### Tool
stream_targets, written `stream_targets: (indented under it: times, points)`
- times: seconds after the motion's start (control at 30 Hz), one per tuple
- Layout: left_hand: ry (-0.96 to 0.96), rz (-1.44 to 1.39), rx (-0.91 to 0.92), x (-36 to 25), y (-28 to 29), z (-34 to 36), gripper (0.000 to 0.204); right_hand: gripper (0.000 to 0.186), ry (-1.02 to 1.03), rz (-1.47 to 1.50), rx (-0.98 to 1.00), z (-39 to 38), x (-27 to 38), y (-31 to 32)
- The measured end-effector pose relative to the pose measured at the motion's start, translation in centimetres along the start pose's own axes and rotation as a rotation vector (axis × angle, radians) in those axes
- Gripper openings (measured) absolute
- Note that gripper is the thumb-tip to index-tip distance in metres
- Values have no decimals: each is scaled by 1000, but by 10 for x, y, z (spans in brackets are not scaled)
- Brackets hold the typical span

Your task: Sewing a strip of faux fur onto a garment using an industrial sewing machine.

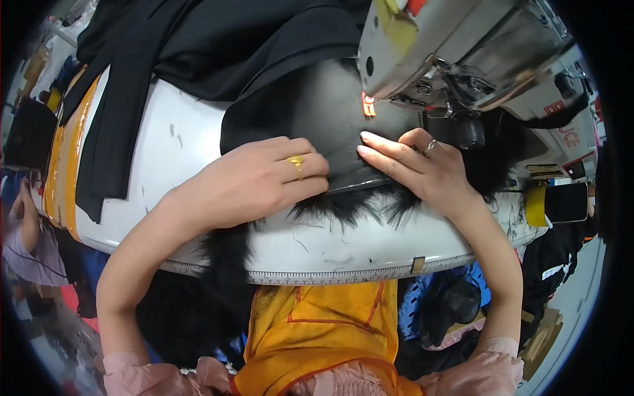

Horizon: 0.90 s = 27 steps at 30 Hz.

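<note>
A black piece (310,99) with a smooth, leather-like face and a shaggy fur edge (337,204) lies under the head of a sewing machine (456,53). Curled over its near left part, my left hand (271,175) is closed on the piece, a gold ring on one finger; its fingertips are mostly hidden. On the right, my right hand (426,168) presses the smooth face with stretched fingers, close to the red-lit spot (368,104) at the machine head. A silver ring sits on one of its fingers. The needle and presser foot cannot be made out clearly.
Black cloth (218,46) is heaped on the far left of the white table (178,125). A measuring tape (330,276) runs along the near edge. Dark fur (228,254) hangs over that edge by my left forearm. Another person's arm (30,218) shows at far left.
</note>
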<state>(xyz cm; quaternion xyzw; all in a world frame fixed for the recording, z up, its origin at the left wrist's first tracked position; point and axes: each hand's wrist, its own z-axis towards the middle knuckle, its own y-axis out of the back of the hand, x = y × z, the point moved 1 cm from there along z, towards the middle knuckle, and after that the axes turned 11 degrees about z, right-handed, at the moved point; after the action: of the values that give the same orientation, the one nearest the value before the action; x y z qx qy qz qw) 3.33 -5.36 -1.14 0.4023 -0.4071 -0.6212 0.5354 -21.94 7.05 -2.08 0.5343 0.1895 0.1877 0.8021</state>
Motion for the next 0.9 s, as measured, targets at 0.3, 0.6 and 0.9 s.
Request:
stream_targets:
  times: [0.3, 0.6, 0.9]
  points:
    - [-66, 178, -188, 12, 0, 15, 34, 35, -98, 66, -46, -21, -43, -15]
    - [-84, 166, -170, 59, -28, 39, 30, 14, -463, 209, -179, -63, -89, -38]
    - [-65, 365, -137, 44, -25, 48, 35, 17, -466, 219, -194, -47, -89, -38]
